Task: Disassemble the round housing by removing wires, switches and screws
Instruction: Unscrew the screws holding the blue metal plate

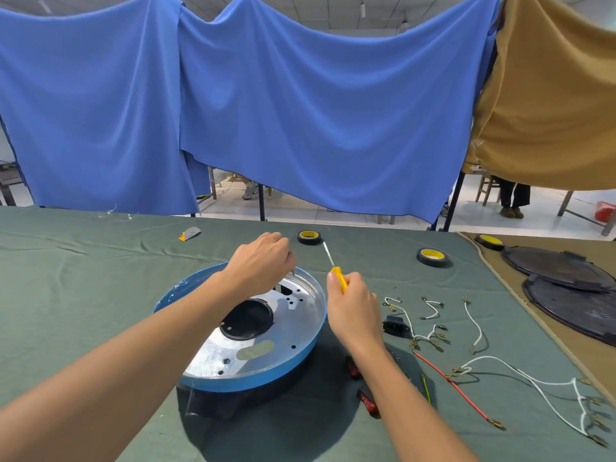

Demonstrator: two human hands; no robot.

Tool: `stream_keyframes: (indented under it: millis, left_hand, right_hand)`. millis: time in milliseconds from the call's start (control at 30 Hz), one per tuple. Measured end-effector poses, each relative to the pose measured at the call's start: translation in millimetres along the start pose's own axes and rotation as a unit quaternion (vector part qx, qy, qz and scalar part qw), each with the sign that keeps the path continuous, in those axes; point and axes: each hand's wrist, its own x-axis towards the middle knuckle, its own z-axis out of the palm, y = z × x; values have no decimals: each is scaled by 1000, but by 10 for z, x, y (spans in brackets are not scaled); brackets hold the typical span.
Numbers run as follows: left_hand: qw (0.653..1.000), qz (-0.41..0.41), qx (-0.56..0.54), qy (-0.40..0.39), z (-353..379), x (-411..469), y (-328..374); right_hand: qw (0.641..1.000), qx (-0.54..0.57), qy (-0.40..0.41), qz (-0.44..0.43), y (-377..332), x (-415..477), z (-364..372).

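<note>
One round housing (pixel 266 338) sits on the green-clothed surface (pixel 100 295) straight ahead. Its blue rim rings a silver plate with a dark round opening, and it tilts on a black base.

The left grip (pixel 263 261) hangs over the housing's far rim with its fingers curled downward. The back of the hand hides the fingertips, so I cannot tell if they hold anything. The left forearm crosses the near-left part of the housing.

The right grip (pixel 353 311), just right of the rim, is wrapped around the yellow handle of one screwdriver (pixel 338 278). The screwdriver's shaft points up and away, clear of the housing.

To the right lie loose parts:
- one black socket (pixel 395 325)
- one red wire (pixel 450 381)
- one yellow-green wire (pixel 426 388)
- several white wires (pixel 476 325), too tangled to count surely
- two red switches (pixel 368 400), half hidden under the right forearm

There are three black tape rolls (pixel 309 237) with yellow cores: one past the screwdriver tip, one further right, and one on the tan cloth. Two dark round covers (pixel 553 268) overlap at the far right. One small grey-and-orange object (pixel 190 233) lies far left of the rolls. Blue curtains (pixel 300 111) and one tan curtain (pixel 550 95) hang behind.
</note>
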Motion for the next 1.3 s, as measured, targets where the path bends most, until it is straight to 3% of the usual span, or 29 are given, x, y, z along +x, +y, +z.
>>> stream_keyframes:
  millis: [67,133,200,300,367,467,667,900,1100,1300]
  left_hand:
    - [1000,-5,-21,1,-57,-15,38]
    - [999,-5,-41,-3,-109,-30,92]
    - [998,1,-64,-11,-157,-42,161]
    - [995,16,-90,-35,-223,-67,292]
    - [993,36,-92,-63,-244,-77,384]
    - [991,61,-89,-74,-208,-92,497]
    - [989,73,-109,-63,-79,-116,595]
    - [993,-17,-88,-82,92,-199,231]
    - [992,-27,-46,-117,294,-330,-57]
    - [995,-9,-26,-95,361,-321,-96]
  right_hand:
    - [989,143,-29,16,-50,48,-102]
    - [954,291,-60,43,-88,104,-235]
    - [934,346,-77,44,-107,145,-390]
    - [935,347,-63,22,-87,160,-514]
    - [946,321,-34,-3,-73,150,-533]
    - [962,261,-70,-24,-49,91,-536]
    - [968,233,-91,29,60,82,-523]
    - [993,66,-19,95,211,271,-374]
    - [983,-114,-24,143,227,375,22]
    - [970,-204,11,132,143,354,237]
